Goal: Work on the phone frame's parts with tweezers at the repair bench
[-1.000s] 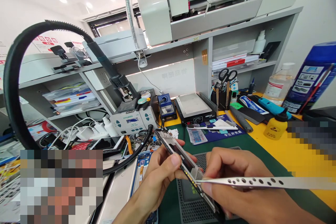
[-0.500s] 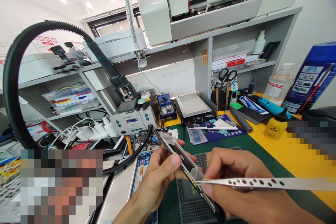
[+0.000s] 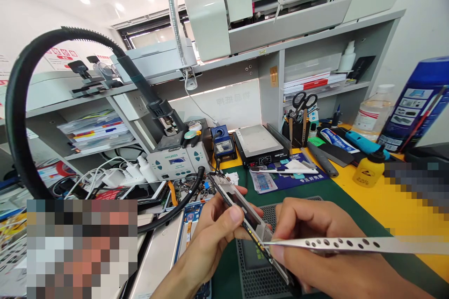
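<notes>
My left hand (image 3: 210, 238) is closed round an opened phone frame (image 3: 242, 212), held on edge and tilted, thumb on top. My right hand (image 3: 315, 243) pinches silver tweezers (image 3: 336, 244) with a row of holes in them. Their tips touch the frame's lower part near my fingers. Both hands are above a dark grid mat (image 3: 252, 266) on the green bench mat (image 3: 336, 196).
A rework station (image 3: 178, 161) with a black hose (image 3: 21, 103) stands at the left beside tangled cables. Behind are a heating plate (image 3: 259, 145), a scissors holder (image 3: 301, 121), a yellow bottle (image 3: 368, 168), a clear bottle (image 3: 372, 112) and a blue can (image 3: 417, 103).
</notes>
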A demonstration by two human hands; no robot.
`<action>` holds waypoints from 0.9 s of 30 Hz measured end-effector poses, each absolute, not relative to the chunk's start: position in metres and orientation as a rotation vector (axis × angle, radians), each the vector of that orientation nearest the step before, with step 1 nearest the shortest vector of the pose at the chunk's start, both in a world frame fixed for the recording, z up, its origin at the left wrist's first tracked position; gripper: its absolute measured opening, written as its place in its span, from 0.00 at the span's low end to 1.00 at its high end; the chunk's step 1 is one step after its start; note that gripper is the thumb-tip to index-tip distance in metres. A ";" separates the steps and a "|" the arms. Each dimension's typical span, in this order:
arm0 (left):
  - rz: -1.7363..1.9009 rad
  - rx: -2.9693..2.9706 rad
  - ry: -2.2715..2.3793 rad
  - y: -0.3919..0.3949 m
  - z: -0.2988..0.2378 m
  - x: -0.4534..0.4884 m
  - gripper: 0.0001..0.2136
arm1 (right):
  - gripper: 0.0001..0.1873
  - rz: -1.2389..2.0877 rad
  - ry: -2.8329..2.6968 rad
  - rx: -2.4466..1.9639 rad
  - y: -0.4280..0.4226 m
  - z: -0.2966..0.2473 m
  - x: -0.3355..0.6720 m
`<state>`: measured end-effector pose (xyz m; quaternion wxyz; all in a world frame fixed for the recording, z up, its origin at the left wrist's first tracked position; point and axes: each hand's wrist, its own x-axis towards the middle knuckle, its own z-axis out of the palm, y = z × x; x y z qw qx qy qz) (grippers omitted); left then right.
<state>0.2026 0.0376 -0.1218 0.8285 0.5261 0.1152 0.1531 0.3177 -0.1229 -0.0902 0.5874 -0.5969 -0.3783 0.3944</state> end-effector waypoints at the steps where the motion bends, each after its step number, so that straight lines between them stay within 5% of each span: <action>1: 0.325 1.116 0.245 0.038 -0.122 0.203 0.27 | 0.13 0.915 -0.884 -1.394 -0.123 -0.090 0.318; 27: 0.336 1.130 0.227 0.038 -0.124 0.204 0.25 | 0.18 0.867 -0.788 -1.440 -0.121 -0.084 0.312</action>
